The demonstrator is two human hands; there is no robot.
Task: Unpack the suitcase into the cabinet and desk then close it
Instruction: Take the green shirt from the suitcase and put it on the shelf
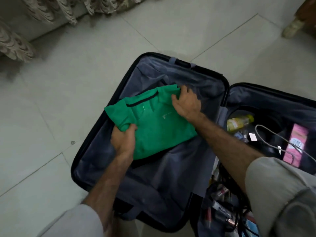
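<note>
— While the head camera looks straight down, what do you have on your screen?

— I have a black hard-shell suitcase [80,156] lying open flat on a pale tiled floor [51,103], both halves lined in grey fabric. A folded green polo shirt with a dark-edged collar [153,124] sits in the left half, toward its far end.

— And the hands?

— My left hand [124,140] grips the shirt's near-left corner, fingers curled under the cloth and thumb on top. My right hand [187,103] is on the far-right edge by the collar, fingers bent round the fabric there. Both forearms are bare, with light grey sleeves pushed up near the elbows.

— Is the shirt off the lining?

— I cannot tell; it looks about level with the lining, and the underside is hidden.

— What about the other half?

— It holds loose items: a clear plastic bottle with a yellow label [239,124] lying on its side, a pink rectangular box [295,146], a pale grey cable [273,134] looping across them, and a blurred tangle of small things nearer me that I cannot identify.

— Anything around the case?

— Beige patterned curtain fabric [15,45] at the upper left, touching the floor.
</note>
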